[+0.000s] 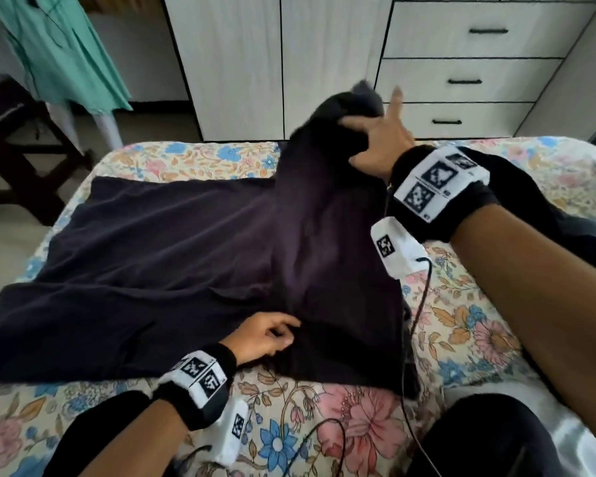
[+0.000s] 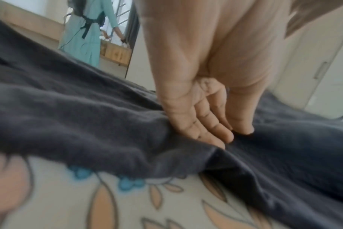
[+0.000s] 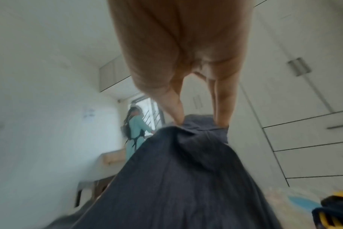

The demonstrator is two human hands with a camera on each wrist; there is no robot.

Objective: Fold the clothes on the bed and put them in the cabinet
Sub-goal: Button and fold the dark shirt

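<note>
Fingers (image 3: 222, 111) pinch dark garment (image 1: 186, 256) aloft.

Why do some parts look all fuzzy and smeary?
Head view: the right hand and the lifted end of the dark garment are smeared by motion. Right wrist view: nearly all blurred. Left wrist view: the floral bedsheet up close is out of focus; the left hand is clearer.

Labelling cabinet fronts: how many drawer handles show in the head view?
3, stacked on the white cabinet's right side: top handle, middle handle, bottom handle. The frame cuts off above the top drawer, so more may be out of view.
</note>
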